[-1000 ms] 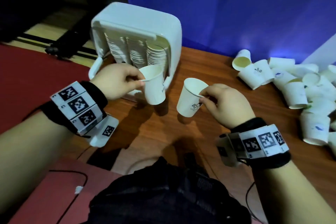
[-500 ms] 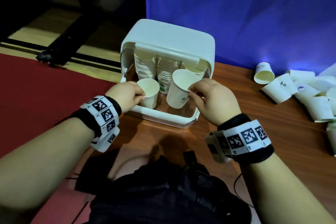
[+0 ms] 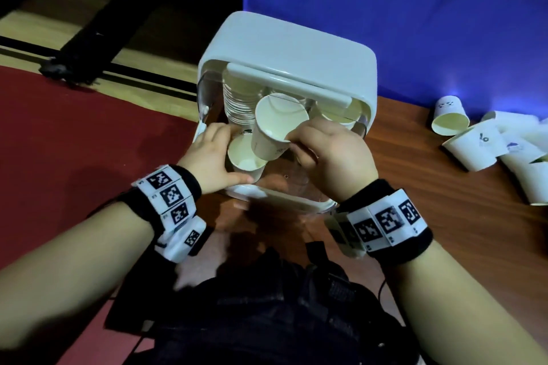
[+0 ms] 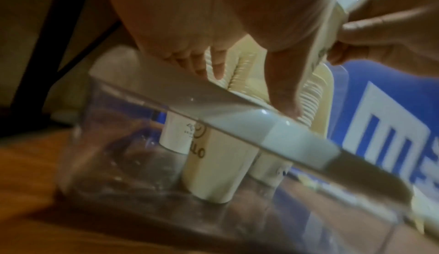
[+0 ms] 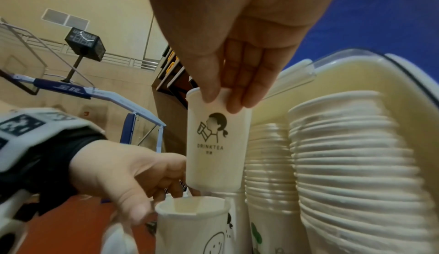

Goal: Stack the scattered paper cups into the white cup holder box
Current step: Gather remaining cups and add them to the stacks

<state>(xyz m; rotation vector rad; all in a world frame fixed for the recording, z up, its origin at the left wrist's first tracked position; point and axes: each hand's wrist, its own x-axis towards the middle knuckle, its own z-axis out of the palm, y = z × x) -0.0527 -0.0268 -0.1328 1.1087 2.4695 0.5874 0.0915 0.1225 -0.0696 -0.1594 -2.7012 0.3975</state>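
Holding a paper cup in each hand, we work right at the mouth of the white cup holder box, which stands on the wooden table with its opening turned toward us so the stacks inside can be reached. Our right hand pinches the rim of the upper cup, thumb on one side and fingers on the other, and tilts it mouth-up so that its base points down. We judge that grip leaves the cup's body free to slide into another. Our left hand curls around the lower cup, which sits upright on the box floor just in front of the left stack, steadying it, we judge, as a base. In the right wrist view the upper cup's base hangs just above stacked rims; which stack it is meant for we cannot tell. The scattered cups lie well apart on the table to our right, some on their sides, so much of the work seems left.
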